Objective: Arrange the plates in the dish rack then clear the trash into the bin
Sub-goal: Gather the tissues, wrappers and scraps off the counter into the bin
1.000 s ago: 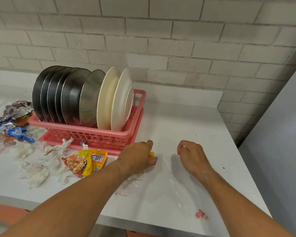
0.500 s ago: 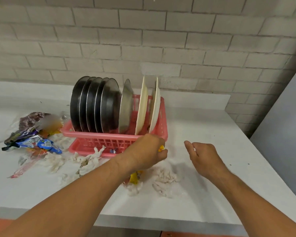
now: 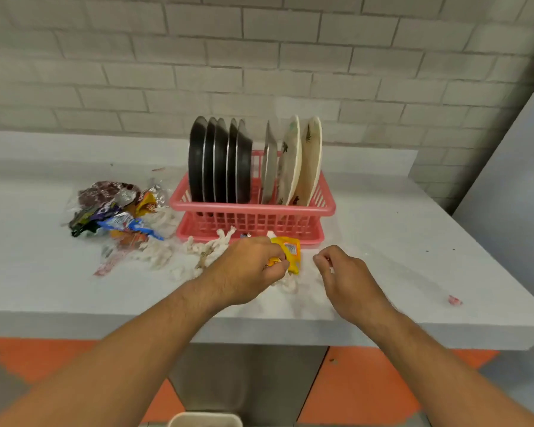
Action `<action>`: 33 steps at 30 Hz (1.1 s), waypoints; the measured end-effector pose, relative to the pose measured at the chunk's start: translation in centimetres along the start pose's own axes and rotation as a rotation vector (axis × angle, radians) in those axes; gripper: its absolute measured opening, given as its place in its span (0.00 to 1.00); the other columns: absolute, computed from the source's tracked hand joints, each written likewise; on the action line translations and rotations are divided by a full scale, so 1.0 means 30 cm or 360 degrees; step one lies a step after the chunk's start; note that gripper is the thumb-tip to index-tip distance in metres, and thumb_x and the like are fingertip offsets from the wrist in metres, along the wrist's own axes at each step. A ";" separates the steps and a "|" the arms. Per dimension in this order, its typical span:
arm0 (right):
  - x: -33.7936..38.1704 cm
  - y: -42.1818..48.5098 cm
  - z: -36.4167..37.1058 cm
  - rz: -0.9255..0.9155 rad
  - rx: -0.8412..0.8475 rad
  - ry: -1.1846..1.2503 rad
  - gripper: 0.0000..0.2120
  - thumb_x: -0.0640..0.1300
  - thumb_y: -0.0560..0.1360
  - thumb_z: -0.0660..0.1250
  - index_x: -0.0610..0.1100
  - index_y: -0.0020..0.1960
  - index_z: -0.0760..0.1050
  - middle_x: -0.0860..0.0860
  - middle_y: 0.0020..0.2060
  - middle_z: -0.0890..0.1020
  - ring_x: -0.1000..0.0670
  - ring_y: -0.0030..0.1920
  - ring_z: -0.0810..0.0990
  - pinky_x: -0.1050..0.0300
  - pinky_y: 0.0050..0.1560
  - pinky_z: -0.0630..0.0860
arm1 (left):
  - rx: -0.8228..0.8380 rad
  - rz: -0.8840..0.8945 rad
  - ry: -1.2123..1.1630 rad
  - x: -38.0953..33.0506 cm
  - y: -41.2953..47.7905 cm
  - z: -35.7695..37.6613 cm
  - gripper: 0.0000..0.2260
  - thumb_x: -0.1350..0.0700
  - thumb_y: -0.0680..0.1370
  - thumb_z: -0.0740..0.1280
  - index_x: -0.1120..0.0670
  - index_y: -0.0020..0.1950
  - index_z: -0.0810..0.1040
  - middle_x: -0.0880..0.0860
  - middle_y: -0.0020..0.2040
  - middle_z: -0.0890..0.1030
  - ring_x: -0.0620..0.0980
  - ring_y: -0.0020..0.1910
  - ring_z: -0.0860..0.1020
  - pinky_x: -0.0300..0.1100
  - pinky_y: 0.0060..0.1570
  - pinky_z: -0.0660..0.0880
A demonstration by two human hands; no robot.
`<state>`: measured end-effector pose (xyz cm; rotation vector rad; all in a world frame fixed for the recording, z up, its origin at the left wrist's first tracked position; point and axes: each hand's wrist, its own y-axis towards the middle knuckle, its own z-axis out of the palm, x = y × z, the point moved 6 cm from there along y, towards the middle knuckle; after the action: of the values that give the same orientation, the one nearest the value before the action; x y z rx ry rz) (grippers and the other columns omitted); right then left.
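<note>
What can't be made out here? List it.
Head view only:
- Cream container: cut off by the bottom edge.
- Yellow wrapper: print blurred, half covered by the left hand.
- Right hand: curled fingers hide whatever it holds, if anything.
- Red scrap: too small to identify.

Light was even and fairly bright, diffuse; no source in frame. Soft, faint shadows lay on the counter point(image 3: 398, 241) under the left hand point(image 3: 250, 272) and right hand point(image 3: 349, 282). A darker band sat below the counter's lip, nearer than the hands. Dark plates point(image 3: 219, 161) beyond the left hand carried a dull sheen, no hard glare. Whole frame was soft and smeared; mortar lines of the brick wall point(image 3: 259, 72) beyond the hands ran smudged. Print on the yellow packet point(image 3: 291, 250) gripped by the left hand was unreadable. Wide-angle bend bowed the counter edge outward of both hands and stretched the forearms.
</note>
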<state>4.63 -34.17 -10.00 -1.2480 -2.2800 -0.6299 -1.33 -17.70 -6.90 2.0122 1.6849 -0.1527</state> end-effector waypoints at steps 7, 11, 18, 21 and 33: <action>0.123 -0.233 0.173 -0.0120 -0.0062 0.0011 0.25 0.56 0.81 0.52 0.54 0.26 0.60 0.57 0.21 0.66 0.57 0.26 0.67 0.60 0.30 0.58 | 0.0278 -0.0079 0.0087 0.029 -0.325 0.054 0.11 0.46 0.79 0.59 0.48 0.41 0.76 0.45 0.38 0.73 0.45 0.38 0.73 0.43 0.39 0.70; 0.167 -0.353 0.312 -0.0162 0.0075 0.0030 0.25 0.49 0.82 0.55 0.52 0.26 0.59 0.57 0.21 0.65 0.56 0.24 0.65 0.60 0.28 0.56 | 0.0366 -0.0122 0.0082 0.111 -0.491 0.092 0.11 0.46 0.79 0.60 0.50 0.47 0.79 0.47 0.43 0.75 0.47 0.42 0.74 0.43 0.42 0.70; 0.095 -0.503 0.754 -0.0009 0.0454 -0.0212 0.23 0.51 0.83 0.51 0.48 0.29 0.61 0.52 0.25 0.70 0.47 0.29 0.72 0.55 0.33 0.64 | 0.0616 -0.0261 0.0114 0.405 -0.803 0.354 0.13 0.44 0.80 0.58 0.50 0.52 0.77 0.47 0.47 0.74 0.50 0.44 0.76 0.43 0.41 0.71; -0.009 -0.544 1.041 0.0090 0.0587 -0.0310 0.21 0.52 0.82 0.52 0.47 0.32 0.66 0.47 0.31 0.76 0.42 0.35 0.76 0.56 0.36 0.65 | 0.0651 -0.0377 0.0101 0.587 -0.928 0.518 0.13 0.44 0.80 0.59 0.49 0.54 0.78 0.48 0.50 0.76 0.51 0.45 0.76 0.46 0.45 0.73; -0.560 -0.578 2.103 0.0274 0.1100 -0.0531 0.13 0.53 0.77 0.58 0.46 0.53 0.75 0.45 0.51 0.80 0.43 0.47 0.77 0.54 0.41 0.69 | 0.0790 -0.0605 0.0172 1.080 -1.294 1.304 0.15 0.41 0.80 0.57 0.47 0.60 0.74 0.48 0.56 0.75 0.54 0.49 0.77 0.47 0.48 0.74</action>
<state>-13.29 -16.17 -72.61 -1.2195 -2.2936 0.4372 -21.75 -2.30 -65.51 2.0285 2.2602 -0.6612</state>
